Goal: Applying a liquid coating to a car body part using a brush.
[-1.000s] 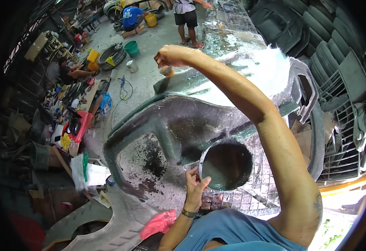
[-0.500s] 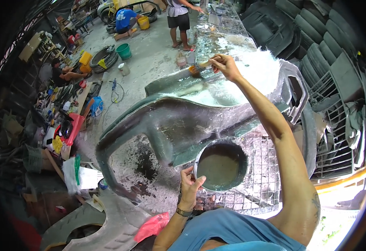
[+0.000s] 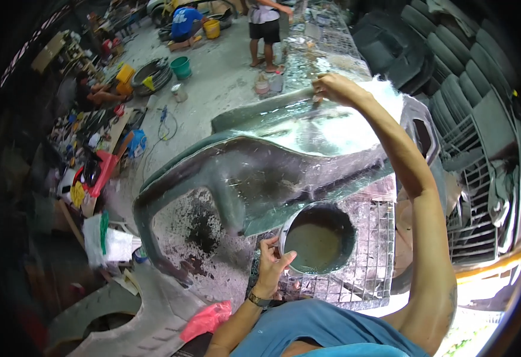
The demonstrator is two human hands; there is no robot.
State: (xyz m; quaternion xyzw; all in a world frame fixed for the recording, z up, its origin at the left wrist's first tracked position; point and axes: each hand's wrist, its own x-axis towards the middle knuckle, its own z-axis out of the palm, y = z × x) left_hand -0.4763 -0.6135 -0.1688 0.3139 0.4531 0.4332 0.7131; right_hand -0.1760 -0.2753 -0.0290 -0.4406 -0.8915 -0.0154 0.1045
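Observation:
My left hand (image 3: 272,266) is closed on the near-left rim of a round bucket (image 3: 348,231), thumb over the edge. Greyish liquid lies in its bottom, and it is tilted toward me. Across the far side of a large dark green-grey bumper-shaped mould (image 3: 260,172), my right hand (image 3: 339,89) is closed in a pinch on a paintbrush. The bristles are hidden now; only a bit of the brush shows below the fingers. Under that arm, white fibreglass matting (image 3: 370,122) covers part of the mould, and the surface beside it looks wet and glossy.
A wire-mesh rack (image 3: 370,256) lies under the bucket. Front left are a grey car panel (image 3: 165,309) and pink plastic (image 3: 207,320). Farther off stand a green bucket (image 3: 180,68), people on the floor, and one standing person (image 3: 264,35). Stacked dark panels (image 3: 445,47) line the right.
My right hand has moved slightly right, and the brush, plainly visible before, has turned mostly out of sight. The bucket and left hand keep nearly the same place; the whole view has shifted slightly.

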